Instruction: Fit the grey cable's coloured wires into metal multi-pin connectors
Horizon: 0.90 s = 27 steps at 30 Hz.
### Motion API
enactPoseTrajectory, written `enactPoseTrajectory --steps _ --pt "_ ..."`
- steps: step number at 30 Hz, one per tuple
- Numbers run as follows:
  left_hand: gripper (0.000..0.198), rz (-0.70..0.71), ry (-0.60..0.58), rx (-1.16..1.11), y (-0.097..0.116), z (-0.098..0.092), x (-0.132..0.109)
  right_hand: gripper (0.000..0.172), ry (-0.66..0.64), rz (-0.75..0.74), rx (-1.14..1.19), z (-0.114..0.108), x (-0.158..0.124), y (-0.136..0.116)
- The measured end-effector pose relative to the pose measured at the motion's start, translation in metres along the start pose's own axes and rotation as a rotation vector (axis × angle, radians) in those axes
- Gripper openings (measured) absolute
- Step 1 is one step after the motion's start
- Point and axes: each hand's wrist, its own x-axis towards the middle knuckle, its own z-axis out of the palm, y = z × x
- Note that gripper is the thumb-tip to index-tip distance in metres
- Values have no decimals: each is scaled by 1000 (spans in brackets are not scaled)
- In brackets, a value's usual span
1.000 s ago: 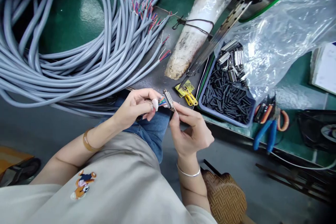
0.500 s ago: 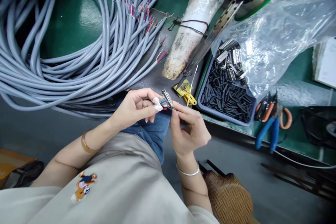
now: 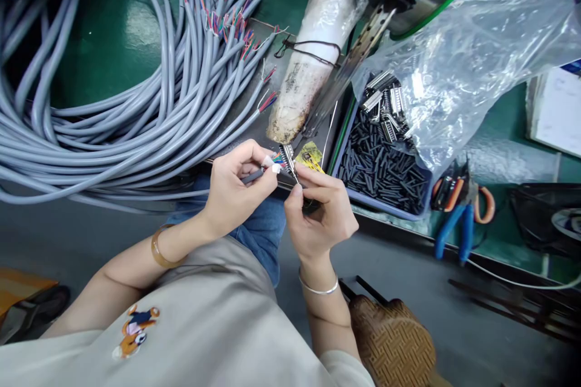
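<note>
My left hand (image 3: 240,187) is closed around the end of a grey cable (image 3: 253,176), with its coloured wires (image 3: 278,159) fanning out past the fingertips. White covering shows on the thumb and finger there. Pinched by one end between thumb and fingers of my right hand (image 3: 321,208) is a metal multi-pin connector (image 3: 289,159). The wires meet the connector's pin side; whether each is joined is too small to tell. Just above the connector is the browned tip of a white wrapped, tapered object (image 3: 302,72), tied with dark wire. A yellow tool (image 3: 312,160) lies partly behind my right fingers.
Grey cables (image 3: 149,127) with stripped ends cover the bench's left. A blue tray (image 3: 408,213) holds short black tubes (image 3: 379,160) and metal connectors (image 3: 385,103), beside a clear plastic bag (image 3: 458,72). Pliers (image 3: 465,217) lie right. A metal strip (image 3: 349,69) slants beside the tapered object.
Both hands have brought the connector and cable end up closer to the browned tip. More grey cable now shows in my left hand. The whole view has shifted slightly.
</note>
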Motion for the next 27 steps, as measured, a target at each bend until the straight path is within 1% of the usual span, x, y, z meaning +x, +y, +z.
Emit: enactPoseTrajectory --steps 4,7,14,22,27 --pt "13 78 17 67 2 3 1 19 19 -8 2 1 3 2" --pt "12 111 21 98 3 4 1 18 20 -14 -2 2 4 4" --pt "12 127 29 145 4 6 1 17 33 -30 -16 2 8 5" --pt "13 118 34 128 11 7 1 17 47 -71 -59 1 13 3" --pt "13 87 38 115 13 7 2 17 16 -62 -59 -1 13 2"
